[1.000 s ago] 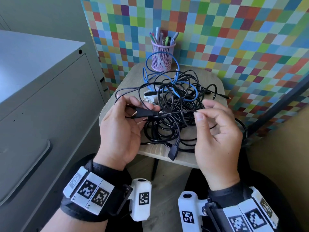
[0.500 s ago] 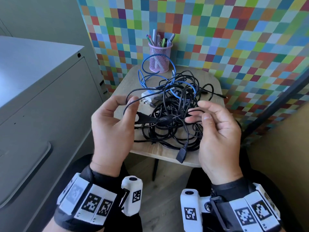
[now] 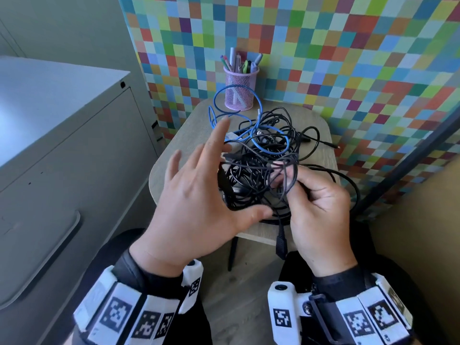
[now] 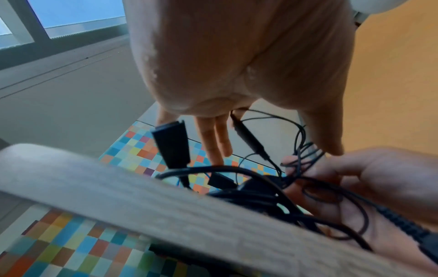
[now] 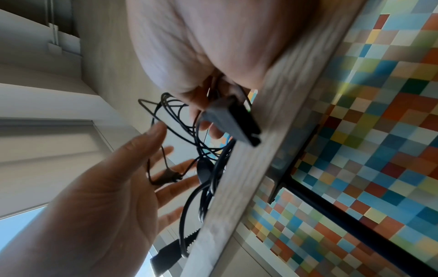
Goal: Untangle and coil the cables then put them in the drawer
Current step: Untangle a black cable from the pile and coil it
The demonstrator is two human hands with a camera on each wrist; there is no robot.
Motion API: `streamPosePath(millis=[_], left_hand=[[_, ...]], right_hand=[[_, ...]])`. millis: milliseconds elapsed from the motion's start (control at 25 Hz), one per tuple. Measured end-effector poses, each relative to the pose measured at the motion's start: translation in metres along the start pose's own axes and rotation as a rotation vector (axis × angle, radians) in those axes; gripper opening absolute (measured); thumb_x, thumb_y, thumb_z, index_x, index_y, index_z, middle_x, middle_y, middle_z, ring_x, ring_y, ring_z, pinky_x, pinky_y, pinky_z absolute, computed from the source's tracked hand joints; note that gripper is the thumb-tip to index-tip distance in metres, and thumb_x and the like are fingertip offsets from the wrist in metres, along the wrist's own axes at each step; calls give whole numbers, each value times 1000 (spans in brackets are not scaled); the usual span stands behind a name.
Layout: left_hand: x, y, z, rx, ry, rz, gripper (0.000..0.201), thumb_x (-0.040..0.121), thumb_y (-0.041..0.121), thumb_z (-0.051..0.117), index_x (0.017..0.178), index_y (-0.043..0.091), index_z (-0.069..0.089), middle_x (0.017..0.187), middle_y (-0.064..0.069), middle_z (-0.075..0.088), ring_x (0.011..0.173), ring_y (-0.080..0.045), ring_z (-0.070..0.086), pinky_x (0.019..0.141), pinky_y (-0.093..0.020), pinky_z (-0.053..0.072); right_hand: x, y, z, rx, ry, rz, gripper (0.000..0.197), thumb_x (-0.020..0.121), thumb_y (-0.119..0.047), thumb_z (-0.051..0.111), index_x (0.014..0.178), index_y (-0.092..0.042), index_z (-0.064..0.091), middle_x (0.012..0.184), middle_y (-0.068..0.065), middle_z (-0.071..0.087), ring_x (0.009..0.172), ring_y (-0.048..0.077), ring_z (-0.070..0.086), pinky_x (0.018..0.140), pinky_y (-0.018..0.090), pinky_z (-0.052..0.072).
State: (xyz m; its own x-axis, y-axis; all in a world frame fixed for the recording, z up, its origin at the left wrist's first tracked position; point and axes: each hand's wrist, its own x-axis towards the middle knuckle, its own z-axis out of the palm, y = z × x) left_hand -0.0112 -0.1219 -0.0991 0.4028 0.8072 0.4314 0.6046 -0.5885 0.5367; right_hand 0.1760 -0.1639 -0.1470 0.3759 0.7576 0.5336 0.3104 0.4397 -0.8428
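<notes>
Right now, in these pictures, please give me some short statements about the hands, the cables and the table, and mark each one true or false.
1. The left hand grips a plug tightly. False: its fingers are spread and straight, and it holds nothing.
2. The right hand pinches thin black cables from the tangle. True.
3. The blue cable is coiled neatly apart from the black ones. False: it is looped through the black tangle on the table.
4. A pink mesh pen cup stands at the far edge of the table. True.
5. A black connector hangs over the near table edge. True.
</notes>
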Motion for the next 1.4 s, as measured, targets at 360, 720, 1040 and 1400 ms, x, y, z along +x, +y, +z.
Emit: streamPosePath(millis=[360, 720, 1040, 1400], left_hand=[[-1, 4, 25, -134, 172, 109, 35, 75, 37, 83, 104, 24, 70, 80, 12, 68, 76, -15, 66, 82, -42, 53], [9, -16, 17, -636, 408, -202, 18, 97, 10, 69, 86, 19, 58, 78, -12, 64, 53, -30, 58, 49, -40, 48], [9, -22, 19, -712, 399, -194, 17, 104, 12, 59, 92, 23, 51, 97, -14, 68, 50, -25, 55, 45, -28, 44], [8, -19, 17, -1005, 225, -244, 11, 109, 13, 45, 99, 15, 46, 69, -6, 66, 47, -26, 58, 47, -29, 48]], right_hand=[[-3, -5, 5, 107, -61, 53, 22, 90, -9, 75, 99, -28, 80, 99, -10, 81, 98, 10, 75, 90, 28, 58], [-1, -2, 3, 224, 61, 87, 18, 93, -5, 70, 97, -21, 75, 87, 1, 79, 84, 17, 76, 83, 24, 56], [-2, -5, 0, 8, -21, 4, 24, 100, -3, 59, 102, -23, 73, 90, 3, 74, 78, 17, 71, 77, 24, 55], [-5, -4, 10, -191, -72, 70, 21, 98, -14, 69, 108, -29, 78, 92, -16, 76, 89, 12, 75, 83, 30, 59]])
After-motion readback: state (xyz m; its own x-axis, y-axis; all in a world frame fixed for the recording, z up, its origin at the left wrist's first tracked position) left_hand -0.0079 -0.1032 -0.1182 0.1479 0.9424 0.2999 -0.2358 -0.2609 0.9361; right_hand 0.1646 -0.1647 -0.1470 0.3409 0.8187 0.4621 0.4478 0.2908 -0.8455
